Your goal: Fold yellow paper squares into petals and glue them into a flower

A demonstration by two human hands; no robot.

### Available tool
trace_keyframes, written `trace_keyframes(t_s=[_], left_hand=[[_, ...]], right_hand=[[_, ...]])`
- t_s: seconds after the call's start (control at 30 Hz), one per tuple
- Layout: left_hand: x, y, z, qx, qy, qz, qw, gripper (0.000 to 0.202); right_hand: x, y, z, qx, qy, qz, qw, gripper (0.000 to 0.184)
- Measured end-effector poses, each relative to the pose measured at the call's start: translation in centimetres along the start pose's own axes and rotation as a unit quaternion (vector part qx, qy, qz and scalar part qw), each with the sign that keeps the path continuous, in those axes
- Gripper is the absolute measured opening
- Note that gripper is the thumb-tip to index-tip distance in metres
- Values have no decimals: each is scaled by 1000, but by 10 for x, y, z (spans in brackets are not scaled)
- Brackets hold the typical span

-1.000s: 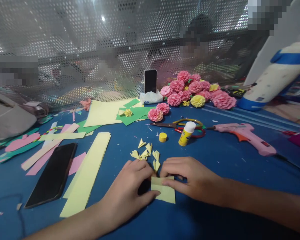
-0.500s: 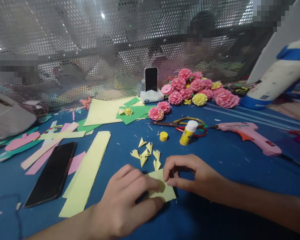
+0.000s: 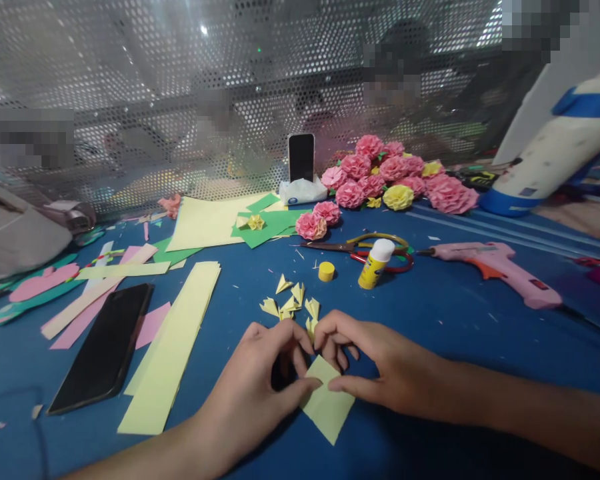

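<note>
A small pale yellow square of paper [image 3: 329, 407] lies turned like a diamond at the front of the blue table. My left hand [image 3: 265, 380] grips its left edge, thumb on top and fingers curled at the far side. On the opposite edge, my right hand [image 3: 365, 360] holds the paper in the same way, with thumb and fingers bent round it. Just beyond my fingertips lie several small folded yellow paper pieces [image 3: 291, 303], partly hidden by my hands. Farther off stand a yellow cap [image 3: 326, 271] and a glue stick [image 3: 377, 265] with a white end.
To the left are yellow paper strips [image 3: 175, 347] and a black phone [image 3: 103, 347]. Red-handled scissors [image 3: 330, 247] and a pink glue gun [image 3: 500, 267] lie right of centre. Behind them sit pink paper flowers [image 3: 395, 170] and a propped phone [image 3: 301, 158] before a perforated metal screen [image 3: 155, 147].
The paper has been turned from lying squarely to a diamond and drawn slightly nearer. My left hand has lifted from lying flat over it to gripping its edge; my right hand has shifted slightly left.
</note>
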State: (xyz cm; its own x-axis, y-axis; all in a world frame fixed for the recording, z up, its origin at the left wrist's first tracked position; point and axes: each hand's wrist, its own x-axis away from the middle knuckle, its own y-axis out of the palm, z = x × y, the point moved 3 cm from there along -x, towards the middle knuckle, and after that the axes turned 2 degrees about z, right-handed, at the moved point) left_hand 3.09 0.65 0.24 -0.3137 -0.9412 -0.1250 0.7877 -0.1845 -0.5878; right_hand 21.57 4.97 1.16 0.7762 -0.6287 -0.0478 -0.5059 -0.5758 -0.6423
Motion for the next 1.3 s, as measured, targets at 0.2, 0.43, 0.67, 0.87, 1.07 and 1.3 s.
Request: trace_keyframes(t_s=[0.2,0.43,0.67,0.87,1.07,1.3], left_hand=[[4,-5,2,-39,38,-20,998,29],[10,-9,4,-75,174,-47,981,16],[13,-14,3,-162,237,-52,956,21],[16,-16,9,-240,329,-33,913,30],[13,-20,12,-271,352,-37,895,31],[19,-33,16,-270,375,-50,885,37]], right_hand=[[-2,-3,2,23,-19,-12,999,38],[0,-7,0,95,-227,-76,966,22],[2,-10,0,226,-301,-54,925,12],[4,-9,-2,262,-330,-32,906,7],[7,-10,-6,262,-339,-34,903,24],[10,-25,-23,275,-295,-122,907,30]])
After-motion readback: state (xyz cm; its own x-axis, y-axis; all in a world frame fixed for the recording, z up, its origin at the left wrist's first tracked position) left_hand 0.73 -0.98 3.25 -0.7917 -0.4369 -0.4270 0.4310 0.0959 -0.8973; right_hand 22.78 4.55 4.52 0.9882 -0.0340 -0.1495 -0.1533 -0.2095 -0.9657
